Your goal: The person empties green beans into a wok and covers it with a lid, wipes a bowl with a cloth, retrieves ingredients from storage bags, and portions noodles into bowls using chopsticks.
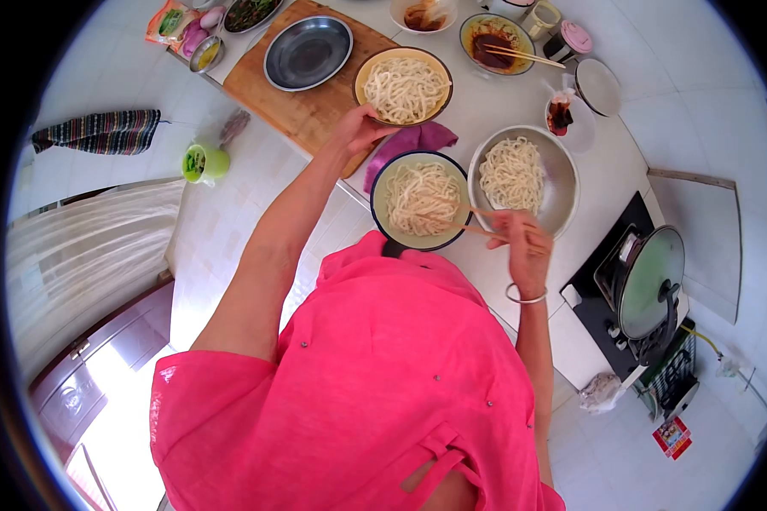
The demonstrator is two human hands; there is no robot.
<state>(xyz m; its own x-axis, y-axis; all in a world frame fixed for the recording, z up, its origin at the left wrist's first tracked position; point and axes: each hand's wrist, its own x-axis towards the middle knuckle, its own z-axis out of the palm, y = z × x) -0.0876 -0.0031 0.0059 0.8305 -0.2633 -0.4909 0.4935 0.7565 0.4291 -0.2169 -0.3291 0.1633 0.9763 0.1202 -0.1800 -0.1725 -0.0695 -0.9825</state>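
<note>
My left hand holds the rim of a yellow bowl filled with white noodles, thumb at the edge and fingers beneath. In my right hand, a pair of wooden chopsticks reaches into a pale green, dark-rimmed bowl near my body. Noodles lie in that bowl too, and the chopstick tips are among them. Beside it, under my right fingers' far side, stands a large steel bowl with more noodles heaped to its left.
A grey metal plate rests on a wooden cutting board. A purple cloth lies between the bowls. Behind are a sauce bowl with chopsticks across it and several dishes. To the right is a stove with a lidded pan.
</note>
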